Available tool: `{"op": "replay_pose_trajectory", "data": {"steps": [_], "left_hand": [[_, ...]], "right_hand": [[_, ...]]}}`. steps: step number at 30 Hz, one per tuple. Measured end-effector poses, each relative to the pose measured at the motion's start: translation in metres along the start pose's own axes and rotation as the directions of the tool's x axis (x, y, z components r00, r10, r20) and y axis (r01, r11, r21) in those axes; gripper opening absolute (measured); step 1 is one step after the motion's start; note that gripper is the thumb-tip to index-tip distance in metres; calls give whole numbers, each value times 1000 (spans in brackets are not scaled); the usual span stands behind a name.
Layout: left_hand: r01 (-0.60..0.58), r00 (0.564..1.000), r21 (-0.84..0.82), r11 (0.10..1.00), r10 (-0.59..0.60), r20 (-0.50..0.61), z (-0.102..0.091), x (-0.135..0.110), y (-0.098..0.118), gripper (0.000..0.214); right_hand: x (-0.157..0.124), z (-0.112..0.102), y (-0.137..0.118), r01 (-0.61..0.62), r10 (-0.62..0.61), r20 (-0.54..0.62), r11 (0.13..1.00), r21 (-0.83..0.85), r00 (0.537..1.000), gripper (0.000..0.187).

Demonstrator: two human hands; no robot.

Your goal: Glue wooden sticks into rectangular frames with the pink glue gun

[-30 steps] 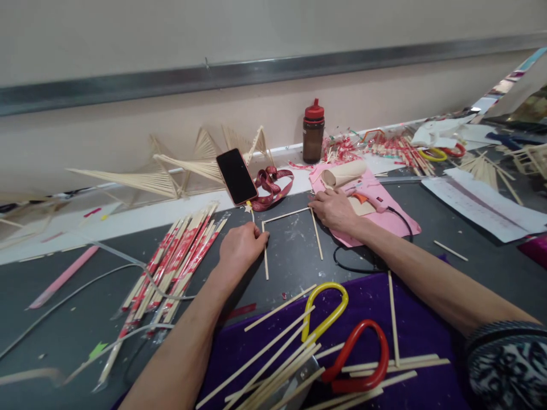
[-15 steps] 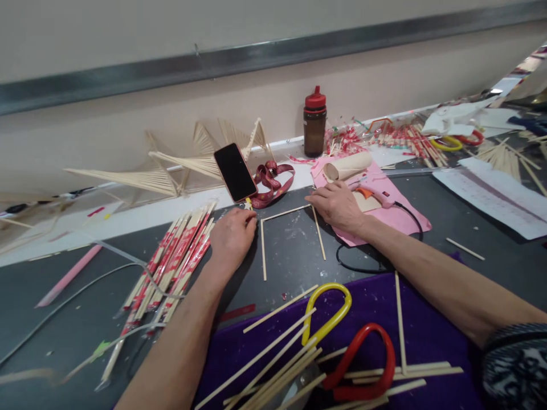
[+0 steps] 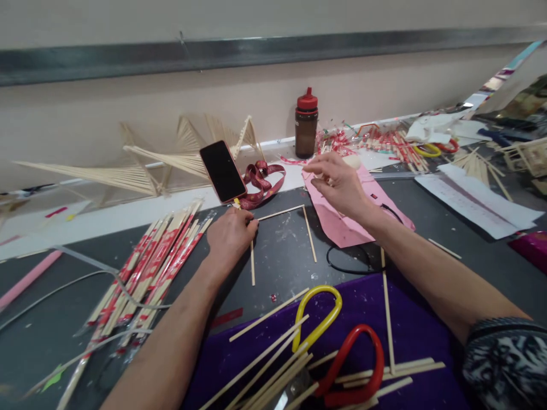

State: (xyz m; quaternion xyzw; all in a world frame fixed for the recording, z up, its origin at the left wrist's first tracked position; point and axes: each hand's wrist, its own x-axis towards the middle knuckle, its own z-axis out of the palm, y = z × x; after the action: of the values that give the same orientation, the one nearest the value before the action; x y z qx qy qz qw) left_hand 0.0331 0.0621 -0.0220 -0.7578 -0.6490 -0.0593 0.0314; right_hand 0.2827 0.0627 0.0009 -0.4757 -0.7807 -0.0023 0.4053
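Observation:
My left hand point(image 3: 231, 233) rests knuckles up on the dark table, fingers closed on the near-left corner of a three-sided frame of thin wooden sticks point(image 3: 280, 213). My right hand point(image 3: 337, 182) is lifted above a pink sheet point(image 3: 342, 228), its fingers bent and smeared by motion. Whether it holds anything does not show. A black cable point(image 3: 342, 265) runs from under that wrist.
A phone point(image 3: 222, 171) leans on a stick model point(image 3: 141, 165), beside a red ribbon point(image 3: 260, 179) and a brown bottle point(image 3: 306, 122). Wrapped chopsticks point(image 3: 149, 267) lie left. Yellow and red scissor handles point(image 3: 318, 313) and loose sticks lie on purple cloth point(image 3: 419, 319). White papers point(image 3: 474, 196) are right.
My right hand has risen off the frame's far-right corner and the pink sheet. The glue gun seen earlier no longer shows. My left hand stays at the frame's left corner.

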Motion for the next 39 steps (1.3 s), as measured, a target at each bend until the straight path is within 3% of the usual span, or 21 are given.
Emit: {"op": "replay_pose_trajectory", "data": {"steps": [4,8,10,13,15,17,21,26,34,39], "left_hand": [[-8,1000,-25,1000,8,8,1,0,-1,34],[11,1000,-21,1000,-11,5,2,0,-2,35],[11,1000,-5,1000,-11,1,2,0,-2,35],[16,1000,18,1000,-16,-13,2,0,-2,35],[19,1000,28,999,-19,-20,2,0,-2,34],[16,1000,29,999,-15,-18,2,0,-2,33],[3,1000,20,1000,-2,-28,4,1,-3,32],[3,999,6,1000,-2,-46,5,0,-3,33],[8,1000,-22,1000,-9,-23,2,1,-1,31],[6,1000,-64,998,-8,-28,1,1,-3,31]], "right_hand": [[11,-20,-4,-65,80,-31,941,333,996,31],[11,-22,-9,-114,115,23,899,423,993,23],[8,-17,-13,-121,105,67,940,318,992,21],[0,-3,-14,-65,84,163,991,-120,983,22],[-7,8,-11,25,82,237,910,-413,968,27],[-13,19,-6,105,92,319,828,-551,943,29],[-20,32,-1,152,137,397,774,-615,907,28],[-22,35,-4,158,154,441,790,-592,884,26],[-23,38,-7,88,180,387,809,-582,904,40],[-25,39,-8,85,163,372,819,-567,914,38]]}}
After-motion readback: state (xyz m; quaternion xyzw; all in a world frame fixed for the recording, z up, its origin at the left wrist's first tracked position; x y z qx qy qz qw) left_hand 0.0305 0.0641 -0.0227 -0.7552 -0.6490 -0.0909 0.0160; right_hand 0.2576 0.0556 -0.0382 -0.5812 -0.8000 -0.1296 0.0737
